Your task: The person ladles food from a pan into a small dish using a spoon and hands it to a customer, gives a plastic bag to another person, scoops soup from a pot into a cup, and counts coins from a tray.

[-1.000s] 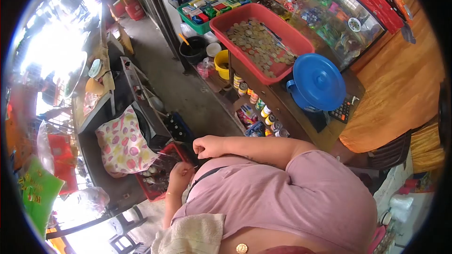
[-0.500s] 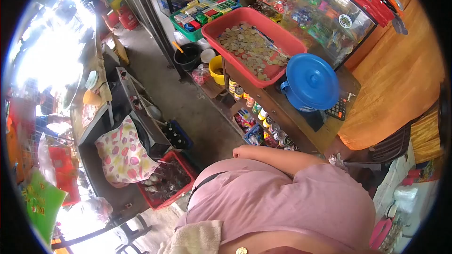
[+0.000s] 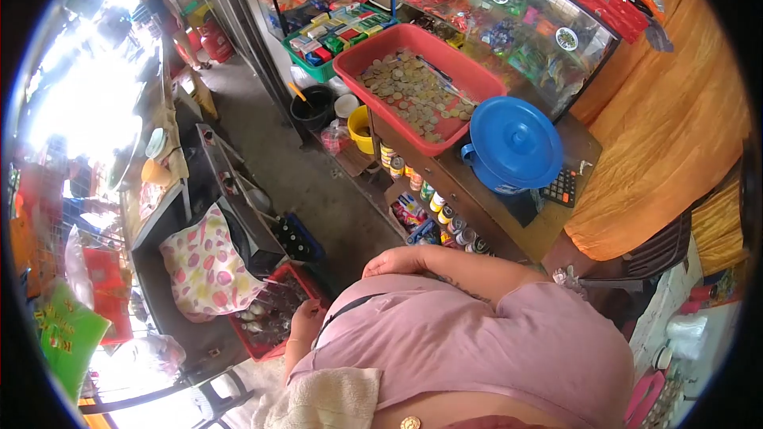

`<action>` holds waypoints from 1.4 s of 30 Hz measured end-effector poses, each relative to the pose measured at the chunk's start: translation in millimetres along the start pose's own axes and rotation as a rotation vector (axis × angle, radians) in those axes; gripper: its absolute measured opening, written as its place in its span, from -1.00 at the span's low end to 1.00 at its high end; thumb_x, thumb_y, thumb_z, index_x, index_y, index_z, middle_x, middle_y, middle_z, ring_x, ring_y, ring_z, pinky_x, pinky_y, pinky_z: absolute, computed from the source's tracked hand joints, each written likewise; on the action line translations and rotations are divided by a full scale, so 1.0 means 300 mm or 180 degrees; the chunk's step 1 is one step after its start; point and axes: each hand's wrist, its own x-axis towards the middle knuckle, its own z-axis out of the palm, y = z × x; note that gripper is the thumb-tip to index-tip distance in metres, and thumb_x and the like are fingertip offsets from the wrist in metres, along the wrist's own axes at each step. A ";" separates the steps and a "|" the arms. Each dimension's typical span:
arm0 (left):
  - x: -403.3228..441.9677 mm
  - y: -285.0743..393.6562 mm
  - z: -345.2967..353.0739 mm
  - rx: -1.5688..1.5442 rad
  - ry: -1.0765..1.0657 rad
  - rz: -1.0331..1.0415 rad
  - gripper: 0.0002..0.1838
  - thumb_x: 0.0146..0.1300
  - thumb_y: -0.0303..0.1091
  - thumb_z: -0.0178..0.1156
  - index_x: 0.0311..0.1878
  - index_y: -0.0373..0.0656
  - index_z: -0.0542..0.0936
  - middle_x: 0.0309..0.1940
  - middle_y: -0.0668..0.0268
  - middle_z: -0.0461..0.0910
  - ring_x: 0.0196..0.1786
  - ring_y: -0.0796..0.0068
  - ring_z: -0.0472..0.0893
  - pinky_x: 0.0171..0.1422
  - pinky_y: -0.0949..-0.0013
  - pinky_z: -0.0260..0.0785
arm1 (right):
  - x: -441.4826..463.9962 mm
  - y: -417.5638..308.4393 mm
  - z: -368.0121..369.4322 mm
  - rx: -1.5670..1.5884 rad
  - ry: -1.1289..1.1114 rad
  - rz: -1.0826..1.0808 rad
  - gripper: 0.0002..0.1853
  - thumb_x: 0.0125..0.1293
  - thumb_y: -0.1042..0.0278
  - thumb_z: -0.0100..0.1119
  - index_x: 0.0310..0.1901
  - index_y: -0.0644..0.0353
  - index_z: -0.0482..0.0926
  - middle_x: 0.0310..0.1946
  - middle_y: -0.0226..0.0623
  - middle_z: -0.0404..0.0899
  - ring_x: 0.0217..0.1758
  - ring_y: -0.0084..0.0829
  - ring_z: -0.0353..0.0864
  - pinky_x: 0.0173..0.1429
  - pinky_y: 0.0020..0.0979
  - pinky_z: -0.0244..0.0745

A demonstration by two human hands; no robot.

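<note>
My right hand is bent at the wrist in front of the pink shirt, near its upper edge. Its lower fingers are hidden behind the shirt, so whether they hold anything does not show. On the other side, my left hand is closed, fingers curled toward the shirt beside a dark strap. Whatever may be in it is hidden. Behind the left hand stands a red crate of bottles, partly covered by a dotted cloth. A beige towel lies at my lower left.
A red basin of coins, a blue lidded bucket and a calculator stand on the wooden counter. Cans line the shelf below. A glass display case rises behind. Another person is far down the aisle.
My left hand has come into view at the shirt's left side. My right hand has shifted left, showing more of its back. The view has tilted slightly, and the distant person shows more clearly.
</note>
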 end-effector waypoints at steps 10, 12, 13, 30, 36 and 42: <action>-0.298 -0.463 -0.042 0.0902 -0.0592 -0.1908 -0.49 0.04 -0.14 0.48 0.03 -0.21 0.70 -0.03 0.09 0.75 0.05 0.12 0.72 0.18 0.16 0.54 | -0.073 0.088 -0.053 -0.0188 0.0376 0.0077 -0.48 0.55 -0.04 0.07 0.12 0.33 0.65 0.06 -0.26 0.70 0.14 -0.44 0.60 0.31 -0.38 0.42; -0.308 -0.484 -0.059 0.0800 -0.0694 -0.2005 -0.48 0.09 -0.07 0.45 0.06 -0.19 0.70 0.02 0.07 0.73 0.09 0.10 0.70 0.24 0.14 0.51 | -0.046 0.155 -0.069 0.0004 0.0496 0.0103 -0.54 0.54 0.00 0.11 0.04 0.31 0.68 -0.02 -0.32 0.72 0.06 -0.52 0.61 0.23 -0.42 0.46; -0.307 -0.483 -0.054 0.0933 -0.0774 -0.1919 -0.48 0.12 -0.05 0.43 0.07 -0.17 0.70 0.03 0.07 0.73 0.11 0.09 0.69 0.26 0.13 0.50 | -0.032 0.164 -0.070 0.0004 0.0573 0.0097 -0.57 0.54 0.02 0.13 0.00 0.30 0.69 -0.06 -0.35 0.73 0.02 -0.56 0.61 0.19 -0.45 0.48; -0.099 -0.239 0.114 0.0855 -0.0612 -0.1207 -0.62 0.18 -0.08 0.36 -0.04 -0.13 0.75 -0.04 0.03 0.73 0.09 -0.01 0.70 0.19 0.08 0.51 | 0.059 0.270 -0.184 -0.1504 0.0496 0.0113 -0.62 0.35 0.00 0.33 -0.11 0.20 0.70 -0.25 -0.26 0.74 -0.15 -0.42 0.69 -0.03 -0.33 0.56; -0.136 -0.301 0.129 0.0985 -0.0677 -0.1372 -0.65 0.20 -0.10 0.33 -0.06 -0.13 0.75 -0.05 0.03 0.74 0.08 0.00 0.70 0.18 0.08 0.52 | 0.000 0.238 -0.235 -0.1140 0.0812 0.0189 -0.65 0.37 0.05 0.32 -0.11 0.23 0.67 -0.33 -0.30 0.71 -0.28 -0.45 0.67 -0.17 -0.31 0.56; -0.113 -0.288 0.154 0.1027 -0.0610 -0.1199 -0.67 0.22 -0.13 0.30 -0.08 -0.13 0.75 -0.07 0.04 0.74 0.06 0.00 0.71 0.18 0.08 0.53 | -0.047 0.196 -0.278 -0.0821 0.0725 0.0083 -0.69 0.41 0.12 0.28 -0.08 0.24 0.64 -0.31 -0.34 0.69 -0.28 -0.51 0.63 -0.19 -0.34 0.54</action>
